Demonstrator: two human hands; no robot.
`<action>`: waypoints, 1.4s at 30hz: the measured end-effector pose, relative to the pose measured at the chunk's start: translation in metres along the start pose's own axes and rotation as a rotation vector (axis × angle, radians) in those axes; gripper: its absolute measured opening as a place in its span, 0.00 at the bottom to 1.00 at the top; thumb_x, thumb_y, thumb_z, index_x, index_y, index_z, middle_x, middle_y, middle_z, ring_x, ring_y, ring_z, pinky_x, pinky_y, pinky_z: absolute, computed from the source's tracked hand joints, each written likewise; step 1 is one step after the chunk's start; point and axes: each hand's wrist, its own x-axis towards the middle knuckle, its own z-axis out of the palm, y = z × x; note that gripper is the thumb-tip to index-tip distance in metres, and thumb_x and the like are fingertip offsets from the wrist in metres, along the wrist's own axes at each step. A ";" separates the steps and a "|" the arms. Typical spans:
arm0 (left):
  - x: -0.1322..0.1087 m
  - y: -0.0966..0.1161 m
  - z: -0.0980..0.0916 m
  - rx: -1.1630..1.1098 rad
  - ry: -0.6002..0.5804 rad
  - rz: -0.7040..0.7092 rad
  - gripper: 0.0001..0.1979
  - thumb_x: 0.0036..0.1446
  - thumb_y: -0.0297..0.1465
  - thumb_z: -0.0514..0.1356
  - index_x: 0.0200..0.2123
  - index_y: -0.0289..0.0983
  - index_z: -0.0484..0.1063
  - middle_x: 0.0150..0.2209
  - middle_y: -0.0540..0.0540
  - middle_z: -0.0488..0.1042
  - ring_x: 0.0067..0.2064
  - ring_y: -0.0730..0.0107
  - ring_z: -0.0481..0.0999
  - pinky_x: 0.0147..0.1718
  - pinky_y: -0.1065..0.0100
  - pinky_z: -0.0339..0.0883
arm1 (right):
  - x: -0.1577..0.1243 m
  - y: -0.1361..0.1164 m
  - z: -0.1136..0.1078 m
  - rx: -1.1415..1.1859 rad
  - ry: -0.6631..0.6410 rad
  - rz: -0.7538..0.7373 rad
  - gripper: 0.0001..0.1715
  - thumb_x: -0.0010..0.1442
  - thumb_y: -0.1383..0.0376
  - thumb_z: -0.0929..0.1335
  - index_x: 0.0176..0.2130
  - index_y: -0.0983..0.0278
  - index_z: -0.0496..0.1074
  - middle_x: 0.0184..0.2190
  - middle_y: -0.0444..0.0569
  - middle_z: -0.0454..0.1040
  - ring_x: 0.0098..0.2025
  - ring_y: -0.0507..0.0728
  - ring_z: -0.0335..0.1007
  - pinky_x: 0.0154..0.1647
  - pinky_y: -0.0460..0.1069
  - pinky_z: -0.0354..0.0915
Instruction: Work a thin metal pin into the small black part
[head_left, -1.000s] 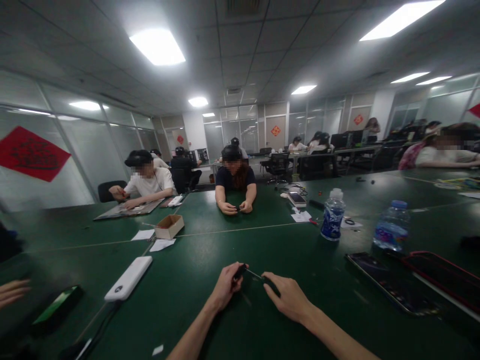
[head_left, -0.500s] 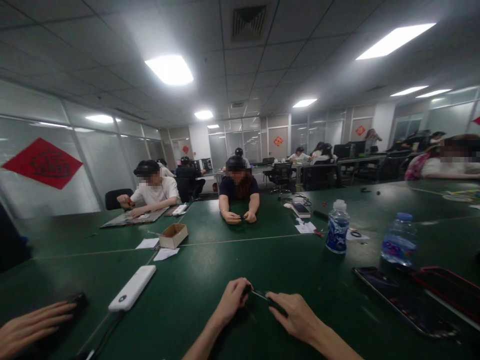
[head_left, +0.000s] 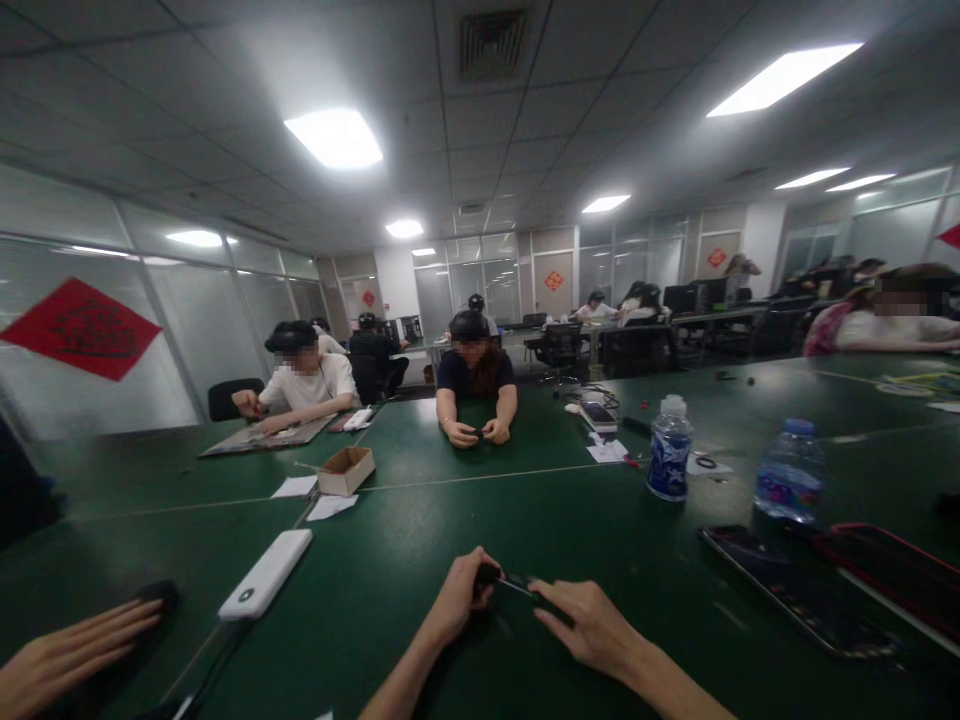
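My left hand (head_left: pixel 459 597) is closed, its thumb and fingers pinching a small black piece (head_left: pixel 487 575) above the green table. My right hand (head_left: pixel 589 618) points at it from the right, fingers bent together around the end of a slim black tool with a thin metal shaft (head_left: pixel 514 584). The shaft bridges the gap between both hands. My right fingers hide most of the tool's black handle, and its exact kind is too small to make out.
Another person's hand (head_left: pixel 82 640) rests on a dark object at left, beside a white power bank (head_left: pixel 266 575). A small cardboard box (head_left: pixel 346 472) stands farther back. Rightward are two bottles (head_left: pixel 669 450) and a phone (head_left: pixel 795 590). A person (head_left: pixel 474 385) sits opposite.
The right fingers have shifted slightly and now cover more of the black handle. Both hands stay close together. The view has turned slightly to the right.
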 end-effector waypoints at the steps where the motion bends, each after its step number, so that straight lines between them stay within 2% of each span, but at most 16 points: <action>1: 0.001 0.000 0.001 0.023 -0.004 0.009 0.24 0.54 0.50 0.53 0.29 0.34 0.71 0.23 0.50 0.63 0.24 0.74 0.56 0.23 0.72 0.46 | 0.000 -0.002 0.002 -0.009 -0.005 -0.034 0.19 0.66 0.60 0.58 0.50 0.64 0.69 0.33 0.52 0.75 0.32 0.55 0.71 0.33 0.48 0.64; 4: 0.005 -0.003 0.003 0.080 -0.023 0.020 0.24 0.52 0.52 0.54 0.28 0.34 0.71 0.21 0.52 0.61 0.23 0.75 0.55 0.22 0.73 0.45 | 0.001 -0.013 0.009 -0.048 -0.061 -0.154 0.17 0.65 0.60 0.59 0.49 0.63 0.69 0.32 0.51 0.74 0.31 0.55 0.71 0.33 0.48 0.63; 6: 0.008 -0.006 0.003 0.049 -0.014 0.001 0.27 0.53 0.54 0.51 0.28 0.34 0.70 0.20 0.52 0.60 0.22 0.76 0.55 0.21 0.73 0.45 | 0.003 -0.019 0.010 -0.054 -0.084 -0.161 0.16 0.65 0.61 0.60 0.49 0.62 0.69 0.32 0.50 0.74 0.31 0.55 0.71 0.33 0.47 0.64; 9: 0.013 -0.012 0.001 -0.099 -0.009 -0.037 0.30 0.53 0.56 0.48 0.28 0.33 0.69 0.17 0.55 0.55 0.19 0.78 0.51 0.20 0.73 0.41 | 0.007 -0.021 0.008 0.030 -0.016 -0.032 0.16 0.66 0.62 0.58 0.49 0.62 0.67 0.36 0.51 0.74 0.35 0.55 0.71 0.36 0.47 0.65; 12: 0.016 -0.017 -0.002 -0.257 -0.015 -0.067 0.30 0.52 0.57 0.49 0.28 0.33 0.68 0.15 0.56 0.53 0.18 0.79 0.48 0.19 0.73 0.38 | 0.010 -0.018 0.005 0.102 0.086 0.114 0.17 0.67 0.62 0.57 0.50 0.62 0.66 0.41 0.51 0.73 0.39 0.56 0.71 0.38 0.48 0.67; 15: 0.017 -0.018 -0.003 -0.309 0.001 -0.084 0.29 0.52 0.56 0.50 0.29 0.33 0.68 0.15 0.55 0.55 0.17 0.80 0.48 0.19 0.73 0.37 | 0.011 -0.017 0.005 0.081 0.092 0.187 0.18 0.67 0.61 0.55 0.50 0.63 0.66 0.40 0.51 0.72 0.36 0.55 0.71 0.35 0.49 0.68; 21: 0.016 -0.018 -0.001 -0.294 0.034 -0.097 0.29 0.52 0.55 0.51 0.29 0.32 0.69 0.14 0.54 0.56 0.17 0.80 0.49 0.19 0.73 0.37 | 0.013 -0.021 0.004 0.042 0.021 0.264 0.19 0.66 0.62 0.55 0.48 0.64 0.67 0.39 0.52 0.72 0.35 0.55 0.70 0.35 0.49 0.67; 27: 0.016 -0.018 -0.002 -0.222 -0.013 -0.083 0.30 0.53 0.55 0.49 0.30 0.31 0.70 0.15 0.55 0.56 0.17 0.80 0.50 0.20 0.73 0.38 | 0.015 -0.023 0.001 0.002 -0.027 0.308 0.15 0.63 0.62 0.57 0.39 0.63 0.70 0.30 0.47 0.73 0.29 0.52 0.69 0.31 0.45 0.65; 33: 0.013 -0.014 -0.001 -0.150 -0.025 -0.073 0.31 0.54 0.55 0.47 0.30 0.31 0.69 0.16 0.55 0.56 0.18 0.79 0.50 0.20 0.72 0.38 | 0.015 -0.024 0.002 -0.022 -0.020 0.353 0.15 0.64 0.62 0.57 0.38 0.63 0.70 0.29 0.46 0.73 0.29 0.52 0.70 0.29 0.44 0.64; 42: 0.011 -0.011 -0.001 -0.095 -0.076 -0.029 0.32 0.55 0.55 0.45 0.32 0.30 0.70 0.17 0.55 0.56 0.19 0.79 0.51 0.20 0.73 0.40 | 0.014 -0.019 0.007 0.001 -0.001 0.343 0.18 0.66 0.61 0.56 0.39 0.63 0.71 0.30 0.48 0.74 0.29 0.52 0.71 0.28 0.44 0.65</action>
